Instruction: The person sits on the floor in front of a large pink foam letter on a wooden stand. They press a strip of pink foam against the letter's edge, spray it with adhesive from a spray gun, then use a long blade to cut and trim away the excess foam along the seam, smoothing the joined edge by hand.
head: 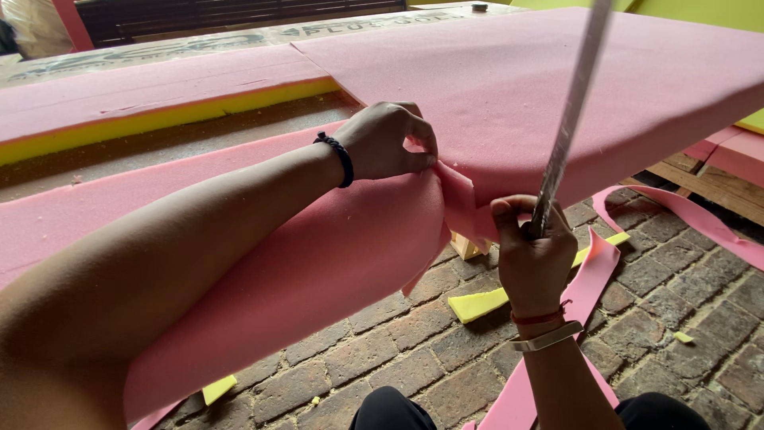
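Left hand [386,142] pinches pink foam sheet [509,87] edge at eleven o'clock from right hand [532,251], fist closed around long blade [569,119]; keeping foam taut helps.

— What colour is the foam sheet [557,87]?
— Pink all over, a soft matte pink; the drooping flap [318,271] is the same pink.
— And the layer under the far slab [159,119]?
— Bright yellow, showing as a stripe along its edge.
— The scraps on the floor?
— Pink strips [684,211] and yellow offcuts [477,304], on a brick floor [692,279] of grey-brown with dark joints.
— The long blade [569,119]?
— Silvery grey, speckled.
— Anything on the wrists?
— A dark braided band [341,157] on the left; a red cord [539,317] and a pale metallic bangle [549,338] on the right.
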A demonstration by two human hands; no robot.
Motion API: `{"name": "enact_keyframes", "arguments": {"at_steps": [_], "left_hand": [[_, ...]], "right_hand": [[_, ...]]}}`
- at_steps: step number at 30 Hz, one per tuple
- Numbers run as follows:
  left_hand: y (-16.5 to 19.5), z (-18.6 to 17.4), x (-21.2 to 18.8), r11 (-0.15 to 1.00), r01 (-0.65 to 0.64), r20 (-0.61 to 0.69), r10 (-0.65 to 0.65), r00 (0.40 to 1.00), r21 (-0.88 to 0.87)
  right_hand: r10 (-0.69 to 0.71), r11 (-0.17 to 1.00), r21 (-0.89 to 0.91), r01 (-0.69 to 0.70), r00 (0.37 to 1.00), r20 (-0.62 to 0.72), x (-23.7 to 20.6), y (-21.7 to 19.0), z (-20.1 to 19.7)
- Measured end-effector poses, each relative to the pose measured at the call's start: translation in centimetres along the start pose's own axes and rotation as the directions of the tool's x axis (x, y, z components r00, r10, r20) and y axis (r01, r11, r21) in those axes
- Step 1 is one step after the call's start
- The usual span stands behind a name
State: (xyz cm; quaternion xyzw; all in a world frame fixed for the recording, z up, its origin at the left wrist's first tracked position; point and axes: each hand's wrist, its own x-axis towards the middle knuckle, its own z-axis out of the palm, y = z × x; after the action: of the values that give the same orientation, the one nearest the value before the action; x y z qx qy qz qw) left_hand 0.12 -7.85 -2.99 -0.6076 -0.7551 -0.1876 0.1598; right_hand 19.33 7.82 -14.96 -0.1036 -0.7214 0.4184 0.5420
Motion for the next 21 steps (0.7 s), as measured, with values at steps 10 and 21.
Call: {"name": "enact_keyframes", "arguments": {"at_steps": [10,21], "left_hand": [[0.0,-0.1,-0.2,0.996,0.069,-0.007,-0.07,0.998,-0.056],[-0.2,-0.3,-0.4,0.994,-0.109,-0.007,0.109,0.994,0.022]], "right_hand": [[-0.142,0.824,-0.496,0.273,0.948,0.285,4.3,-5.4,3.5],[-0.188,0.868,-0.414,0.273,0.953,0.236,4.1,-3.8,3.1]]}}
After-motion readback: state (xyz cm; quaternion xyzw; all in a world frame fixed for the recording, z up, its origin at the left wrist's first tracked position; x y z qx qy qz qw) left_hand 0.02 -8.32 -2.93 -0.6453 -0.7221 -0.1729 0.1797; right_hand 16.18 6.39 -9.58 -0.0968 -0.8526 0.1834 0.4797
